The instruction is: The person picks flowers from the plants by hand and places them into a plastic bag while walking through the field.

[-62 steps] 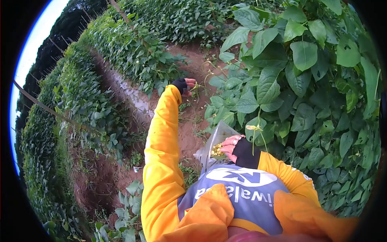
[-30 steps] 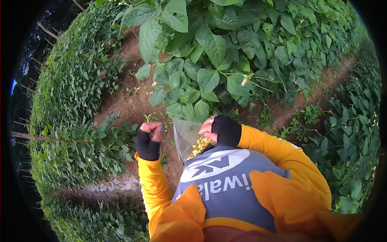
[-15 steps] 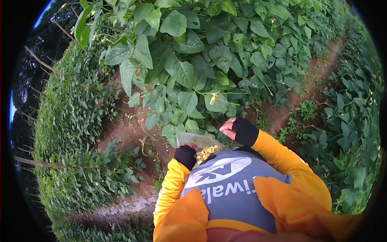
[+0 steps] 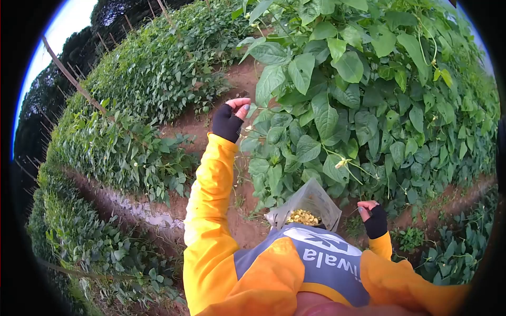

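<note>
My left hand (image 4: 232,118), in a black fingerless glove, reaches forward to the left edge of a leafy bean plant (image 4: 324,113). Its thumb and fingers are pinched together beside a leaf; what lies between them is too small to make out. Low on the right, my right hand (image 4: 372,217), gloved the same way, is held with curled fingers near the lower leaves, and its contents are hidden. At my waist a clear plastic bag (image 4: 328,208) gapes at the top, with small yellow blossoms (image 4: 303,217) inside. A pale yellow flower (image 4: 341,163) hangs on the plant between my hands.
More rows of leafy vines (image 4: 158,68) stand to the left, with wooden poles (image 4: 74,81) among them. Brown soil (image 4: 245,210) runs between the rows. Low green plants (image 4: 453,247) grow at the right.
My view has turned left. My left hand has left the bag and stretched forward to the plant. My right hand has moved away from above the bag, out to the right.
</note>
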A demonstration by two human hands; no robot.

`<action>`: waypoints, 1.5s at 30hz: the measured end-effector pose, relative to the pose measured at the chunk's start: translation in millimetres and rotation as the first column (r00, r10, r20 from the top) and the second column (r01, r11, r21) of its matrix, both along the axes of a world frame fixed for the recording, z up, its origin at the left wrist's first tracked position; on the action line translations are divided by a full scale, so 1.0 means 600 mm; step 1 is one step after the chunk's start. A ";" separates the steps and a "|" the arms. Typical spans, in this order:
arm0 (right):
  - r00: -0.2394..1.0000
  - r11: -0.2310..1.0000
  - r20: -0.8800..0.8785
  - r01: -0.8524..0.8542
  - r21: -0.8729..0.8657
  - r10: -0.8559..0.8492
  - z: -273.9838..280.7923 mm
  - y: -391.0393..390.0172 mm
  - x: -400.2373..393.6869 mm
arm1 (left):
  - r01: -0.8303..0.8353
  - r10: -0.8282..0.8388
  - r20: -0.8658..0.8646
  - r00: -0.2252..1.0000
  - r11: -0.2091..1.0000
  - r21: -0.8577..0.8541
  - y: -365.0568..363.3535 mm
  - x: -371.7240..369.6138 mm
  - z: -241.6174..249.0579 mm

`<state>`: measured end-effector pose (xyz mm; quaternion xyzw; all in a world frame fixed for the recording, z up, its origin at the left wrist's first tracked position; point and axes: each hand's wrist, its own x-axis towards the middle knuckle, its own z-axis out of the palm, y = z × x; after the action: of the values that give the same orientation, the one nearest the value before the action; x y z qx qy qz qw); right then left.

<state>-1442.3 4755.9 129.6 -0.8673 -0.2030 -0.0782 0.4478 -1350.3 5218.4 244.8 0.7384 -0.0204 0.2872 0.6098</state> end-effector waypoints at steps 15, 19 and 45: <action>0.985 0.984 -0.022 0.173 -0.029 -0.174 0.013 0.009 -0.033 | 0.114 -0.096 0.062 0.993 0.849 -0.516 0.158 0.333 0.089; 0.979 0.979 0.009 0.203 -0.020 -0.203 0.021 0.047 -0.033 | 0.226 -0.100 0.221 0.970 0.700 -0.677 0.189 0.439 0.143; 0.819 0.841 -0.187 0.529 -0.119 -0.542 0.000 0.147 -0.164 | 0.040 -0.145 0.418 0.897 0.967 0.252 -0.023 0.492 0.125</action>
<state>-1540.5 4844.0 129.5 -0.9059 0.0955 -0.1010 0.4001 -1054.9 5204.8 319.8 0.7216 -0.2247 0.4100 0.5106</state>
